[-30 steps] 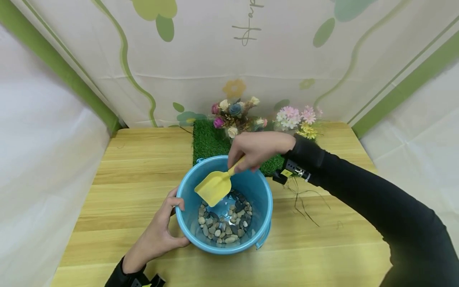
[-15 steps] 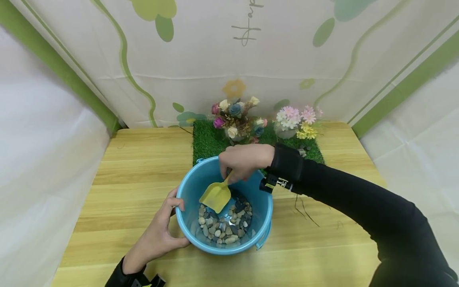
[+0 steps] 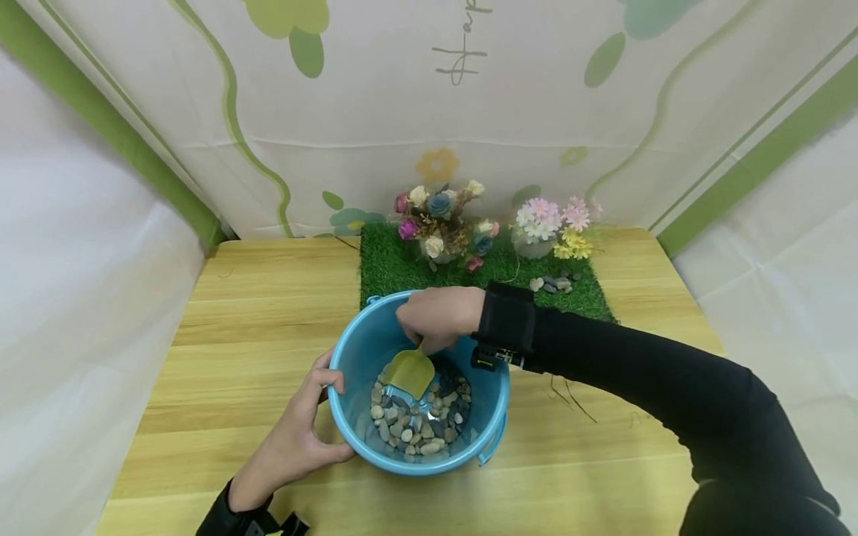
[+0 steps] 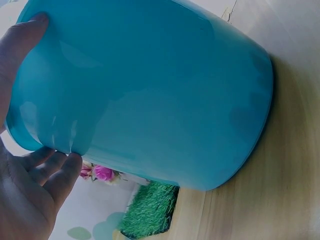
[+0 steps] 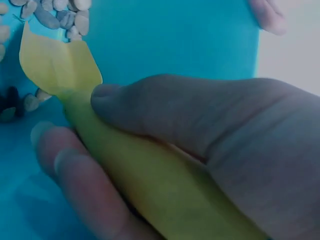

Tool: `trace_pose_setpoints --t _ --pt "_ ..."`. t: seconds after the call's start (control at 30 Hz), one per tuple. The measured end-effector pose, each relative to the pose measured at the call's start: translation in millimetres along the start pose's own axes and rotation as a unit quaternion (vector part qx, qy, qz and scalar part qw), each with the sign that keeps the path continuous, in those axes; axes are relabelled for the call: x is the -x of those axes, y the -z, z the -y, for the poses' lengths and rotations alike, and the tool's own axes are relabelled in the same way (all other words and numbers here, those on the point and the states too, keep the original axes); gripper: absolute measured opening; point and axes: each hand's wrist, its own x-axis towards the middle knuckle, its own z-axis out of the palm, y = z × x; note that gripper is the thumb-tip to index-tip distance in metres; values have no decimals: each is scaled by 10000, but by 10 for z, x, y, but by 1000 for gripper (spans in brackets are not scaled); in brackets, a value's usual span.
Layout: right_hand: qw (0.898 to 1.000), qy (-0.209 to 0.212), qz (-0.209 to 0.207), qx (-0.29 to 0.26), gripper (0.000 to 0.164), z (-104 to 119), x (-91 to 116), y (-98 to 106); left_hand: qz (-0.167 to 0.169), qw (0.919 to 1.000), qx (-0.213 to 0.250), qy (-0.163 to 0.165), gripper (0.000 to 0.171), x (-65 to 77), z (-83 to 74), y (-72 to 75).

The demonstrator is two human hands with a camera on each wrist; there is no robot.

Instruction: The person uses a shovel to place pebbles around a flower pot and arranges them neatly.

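Note:
A blue bucket [image 3: 492, 424] stands on the wooden table with several grey and tan pebbles [image 3: 422, 432] over its bottom. My right hand [image 3: 444, 316] reaches inside the rim and grips a yellow toy shovel [image 3: 410, 372] by the handle. Its blade is low in the bucket, right by the pebbles. The right wrist view shows the thumb along the shovel handle [image 5: 145, 165] and fingers curled beneath. My left hand [image 3: 302, 432] grips the bucket's left rim, fingers over the edge and thumb against the outside wall. In the left wrist view, the bucket wall [image 4: 150, 90] fills most of the picture.
Behind the bucket lies an artificial grass mat [image 3: 385, 260]. On it stand a mixed flower arrangement [image 3: 442, 219], a pink and yellow one [image 3: 546, 227], and a small heap of stones [image 3: 555, 283]. Dark thin strands [image 3: 570, 398] lie to the right on the table [image 3: 255, 298].
My right hand has moved down and slightly left into the bucket, lowering the shovel blade toward the pebbles. The stone heap on the mat has come into view. The left hand has stayed put.

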Motion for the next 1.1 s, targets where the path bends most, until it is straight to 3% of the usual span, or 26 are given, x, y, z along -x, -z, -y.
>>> trace_pose_setpoints --t 0.13,0.5,0.73,1.1 --pt "9997 -104 11 231 54 33 -27 -16 7 10000 -3 37 70 -7 -12 1" --pt "9995 -254 132 122 55 44 -62 -24 -21 10000 -19 48 72 -7 -10 1" --pt "9986 -358 376 -29 53 60 -70 -46 -23 10000 -49 18 72 -15 -12 4" --pt "9974 -479 402 -366 55 46 -92 -51 -4 10000 -28 62 71 -7 -25 5"
